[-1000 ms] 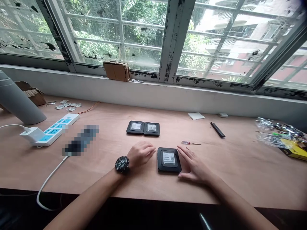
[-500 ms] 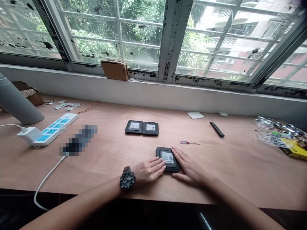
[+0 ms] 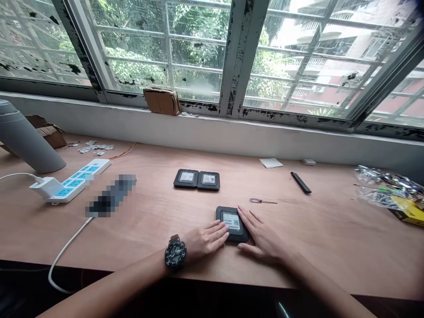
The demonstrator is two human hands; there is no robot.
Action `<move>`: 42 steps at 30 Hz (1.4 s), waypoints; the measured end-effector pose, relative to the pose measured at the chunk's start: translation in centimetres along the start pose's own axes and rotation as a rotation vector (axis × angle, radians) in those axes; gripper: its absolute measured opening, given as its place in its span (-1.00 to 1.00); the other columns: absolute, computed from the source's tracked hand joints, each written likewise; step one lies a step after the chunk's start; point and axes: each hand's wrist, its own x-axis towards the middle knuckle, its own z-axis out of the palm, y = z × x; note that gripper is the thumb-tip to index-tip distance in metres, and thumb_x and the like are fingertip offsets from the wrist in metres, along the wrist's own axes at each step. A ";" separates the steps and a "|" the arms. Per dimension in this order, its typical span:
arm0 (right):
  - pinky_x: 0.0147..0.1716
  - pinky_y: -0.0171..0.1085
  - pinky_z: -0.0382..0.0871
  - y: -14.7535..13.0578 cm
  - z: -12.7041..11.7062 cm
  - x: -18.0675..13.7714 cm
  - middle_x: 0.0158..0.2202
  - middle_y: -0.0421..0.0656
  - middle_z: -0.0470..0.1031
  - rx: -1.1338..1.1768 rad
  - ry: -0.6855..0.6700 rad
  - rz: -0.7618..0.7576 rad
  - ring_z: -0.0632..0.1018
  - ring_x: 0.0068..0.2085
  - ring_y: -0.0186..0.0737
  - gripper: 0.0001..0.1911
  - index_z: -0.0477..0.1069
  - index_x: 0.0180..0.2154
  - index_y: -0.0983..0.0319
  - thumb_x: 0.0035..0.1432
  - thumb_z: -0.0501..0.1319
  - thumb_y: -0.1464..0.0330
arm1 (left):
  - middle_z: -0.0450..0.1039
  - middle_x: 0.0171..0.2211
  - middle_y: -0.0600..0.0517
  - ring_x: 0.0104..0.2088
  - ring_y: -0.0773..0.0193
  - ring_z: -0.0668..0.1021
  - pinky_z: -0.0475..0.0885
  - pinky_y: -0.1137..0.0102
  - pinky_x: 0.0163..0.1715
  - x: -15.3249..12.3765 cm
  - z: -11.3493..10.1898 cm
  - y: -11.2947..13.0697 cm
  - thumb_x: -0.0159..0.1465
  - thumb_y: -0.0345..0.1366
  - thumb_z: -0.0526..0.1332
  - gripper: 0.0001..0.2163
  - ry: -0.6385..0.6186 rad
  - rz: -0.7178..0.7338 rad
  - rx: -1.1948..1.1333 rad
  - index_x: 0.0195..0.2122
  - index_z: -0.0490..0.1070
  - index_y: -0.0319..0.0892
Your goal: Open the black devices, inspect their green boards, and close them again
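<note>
A flat black square case with a white printed label (image 3: 232, 221) lies on the table near its front edge. My left hand (image 3: 207, 238), wearing a black wristwatch (image 3: 175, 253), lies flat with its fingertips over the case's lower left side. Along the right side of the case rests my right hand (image 3: 261, 238), fingers stretched out and thumb apart at the lower right corner. Neither hand is closed around anything. Farther back, two similar labelled black cases (image 3: 186, 178) (image 3: 208, 180) lie side by side. A small screwdriver with a clear reddish handle (image 3: 255, 200) lies beyond my right hand.
A white power strip (image 3: 81, 181) with a plugged-in charger (image 3: 47, 187), a blurred-out object (image 3: 111, 196) on a white cable, and a grey cylinder (image 3: 31, 141) stand left. A black bar (image 3: 300, 183), white paper (image 3: 270, 163) and plastic-bagged items (image 3: 386, 185) lie right. Windows rise behind.
The whole view has shifted slightly, with things sitting a little lower in the picture. Both hands stay in the same place against the black case.
</note>
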 end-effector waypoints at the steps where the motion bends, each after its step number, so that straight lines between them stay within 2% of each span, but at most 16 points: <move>1: 0.35 0.09 0.16 0.2 0.1 -0.1 0.46 0.10 -0.01 -0.012 0.031 -0.014 0.16 0.42 0.14 -0.02 -0.22 0.47 0.32 0.30 0.18 -0.01 | 0.43 0.20 -0.22 0.28 0.11 0.42 0.33 0.17 0.33 -0.1 -0.2 -0.2 0.48 -0.47 0.04 -0.69 -0.013 0.001 -0.020 0.21 0.34 -0.38; 3: 0.31 0.08 0.21 0.8 0.2 -0.2 0.37 0.03 0.26 -0.038 0.124 -0.013 0.33 0.33 0.07 -0.28 0.01 0.43 0.23 0.38 0.14 0.14 | 0.38 0.25 -0.18 0.31 0.10 0.38 0.31 0.16 0.33 -0.6 -0.6 -0.9 0.47 -0.49 0.01 -0.66 -0.037 -0.028 -0.056 0.23 0.34 -0.32; 5: 0.20 0.03 0.34 1.7 0.3 -0.1 0.19 -0.04 0.49 -0.066 0.246 0.059 0.50 0.17 0.00 -0.49 0.20 0.35 0.15 0.43 0.07 0.28 | 0.31 0.30 -0.17 0.34 0.04 0.33 0.31 0.09 0.32 -1.4 -1.0 -1.8 0.45 -0.50 0.01 -0.64 -0.052 -0.130 -0.072 0.23 0.36 -0.27; 6: 0.12 0.01 0.40 2.3 0.2 0.0 0.12 -0.06 0.55 -0.085 0.306 0.118 0.55 0.09 -0.01 -0.54 0.26 0.32 0.13 0.44 0.04 0.32 | 0.28 0.32 -0.18 0.34 0.00 0.32 0.32 0.05 0.31 -1.7 -1.0 -2.3 0.45 -0.48 0.02 -0.64 -0.053 -0.202 -0.077 0.23 0.37 -0.25; 8: 0.02 0.00 0.45 3.7 -0.1 0.4 0.08 -0.05 0.57 -0.138 0.387 0.239 0.57 0.03 0.02 -0.56 0.31 0.29 0.12 0.45 0.02 0.33 | 0.25 0.34 -0.17 0.34 -0.02 0.32 0.32 0.02 0.29 -2.4 -1.1 -3.0 0.48 -0.38 0.04 -0.66 -0.065 -0.339 -0.102 0.23 0.39 -0.18; 11: 0.02 0.04 0.44 6.1 -0.6 1.3 0.11 0.00 0.52 -0.220 0.380 0.317 0.53 0.06 0.10 -0.59 0.38 0.23 0.13 0.43 0.06 0.27 | 0.22 0.36 -0.12 0.36 -0.02 0.29 0.27 0.00 0.31 -2.8 -0.9 -3.7 0.50 -0.14 0.06 -0.59 -0.125 -0.434 -0.170 0.32 0.28 -0.08; 14: 0.00 0.03 0.44 8.2 -0.9 2.2 0.11 -0.01 0.51 -0.219 0.346 0.327 0.51 0.06 0.12 -0.70 0.58 -0.09 0.12 0.41 0.10 0.20 | 0.16 0.39 -0.11 0.38 -0.07 0.24 0.19 -0.03 0.33 -2.8 -0.9 -3.8 0.45 0.05 0.08 -0.41 -0.177 -0.452 -0.214 0.42 0.09 -0.07; 16: 0.00 0.06 0.42 8.9 -1.3 3.0 0.07 0.00 0.53 -0.183 0.386 0.349 0.51 0.04 0.13 -0.68 0.57 -0.23 0.15 0.40 0.10 0.17 | 0.14 0.39 -0.12 0.38 -0.11 0.23 0.14 -0.04 0.35 -2.6 -1.0 -3.8 0.38 0.17 0.11 -0.28 -0.190 -0.457 -0.232 0.45 0.02 -0.09; 17: -0.01 0.07 0.41 9.0 -1.6 3.5 0.03 0.01 0.55 -0.145 0.429 0.365 0.52 0.00 0.13 -0.68 0.54 -0.24 0.16 0.40 0.10 0.16 | 0.14 0.39 -0.13 0.38 -0.12 0.22 0.12 -0.05 0.35 -2.5 -1.0 -3.8 0.34 0.23 0.13 -0.22 -0.192 -0.457 -0.239 0.45 0.01 -0.10; 20: -0.13 -0.01 0.43 7.9 -2.7 5.3 -0.13 -0.01 0.59 0.137 0.615 0.422 0.56 -0.15 0.03 -0.70 0.44 -0.12 0.17 0.40 0.10 0.11 | 0.14 0.39 -0.16 0.39 -0.14 0.21 0.08 -0.04 0.37 -2.0 -1.1 -3.8 0.25 0.33 0.16 -0.11 -0.185 -0.466 -0.253 0.43 0.06 -0.14; 23: -0.34 -0.19 0.42 5.6 -3.2 7.1 -0.22 -0.09 0.54 0.637 0.774 0.381 0.54 -0.26 -0.12 -0.67 0.29 0.04 0.15 0.41 0.07 0.08 | 0.16 0.38 -0.18 0.38 -0.12 0.22 0.08 -0.01 0.38 -1.5 -1.1 -3.9 0.23 0.34 0.17 -0.11 -0.168 -0.474 -0.282 0.42 0.10 -0.16; 26: -0.47 -0.28 0.34 3.0 -2.3 8.2 -0.31 -0.16 0.43 0.916 0.833 0.332 0.42 -0.39 -0.22 -0.65 0.29 0.07 0.13 0.44 0.01 0.08 | 0.19 0.37 -0.19 0.36 -0.09 0.27 0.15 0.01 0.36 -1.4 -1.0 -3.8 0.22 0.31 0.21 -0.10 -0.155 -0.483 -0.344 0.42 0.08 -0.16; 31: -0.40 -0.28 0.34 0.6 -0.2 8.0 -0.33 -0.18 0.35 0.963 0.744 0.288 0.38 -0.35 -0.23 -0.70 0.33 0.03 0.12 0.45 0.01 0.12 | 0.24 0.34 -0.21 0.34 -0.07 0.31 0.21 0.07 0.34 -1.4 -1.1 -3.7 0.19 0.28 0.28 -0.09 -0.138 -0.516 -0.390 0.40 0.13 -0.21; 42: -0.40 -0.25 0.35 0.1 -0.1 7.6 -0.32 -0.17 0.36 0.972 0.675 0.246 0.38 -0.35 -0.21 -0.68 0.33 0.04 0.09 0.45 -0.01 0.10 | 0.26 0.33 -0.21 0.32 -0.09 0.34 0.24 0.02 0.32 -1.5 -0.8 -3.7 0.19 0.23 0.31 -0.12 -0.112 -0.505 -0.374 0.39 0.15 -0.19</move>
